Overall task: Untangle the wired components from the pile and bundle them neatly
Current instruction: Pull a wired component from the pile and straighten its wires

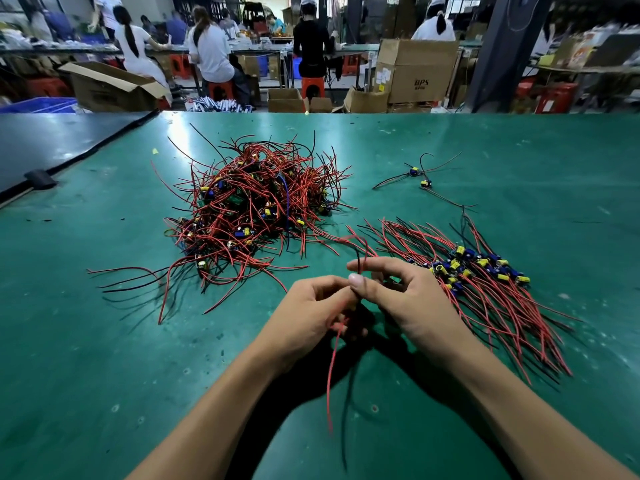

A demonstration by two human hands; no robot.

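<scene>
1. Both hands are meeting in front of the tangled pile (256, 209), on its near side and a little to its right. The left hand (311, 313) is curling its fingers round a wired component (330, 375), and the right hand (405, 299) is pinching the same component's upper wire ends between thumb and forefinger.
2. From that grip a red lead and a black lead are hanging down toward the camera, above the green table (104, 341). The component's body is hiding between the fingers.
3. Right of the pile, just beside the right hand, a sorted bundle (485, 282) is lying flat. Its blue-and-yellow parts are sitting together in a band and its red wires are running roughly parallel.
4. The tangled pile itself is sitting on the table beyond the hands, with red and black wires looping over one another and straying out on every side.
5. Farther right of the pile and well apart from it, two loose components (420, 178) are lying with thin dark wires trailing.
6. Left of the pile, a black mat (52, 143) is covering the table's far corner.
7. Beyond the pile, past the table's edge, cardboard boxes (415, 71) are standing on the floor, and people (211, 50) are working at benches with their backs turned.
</scene>
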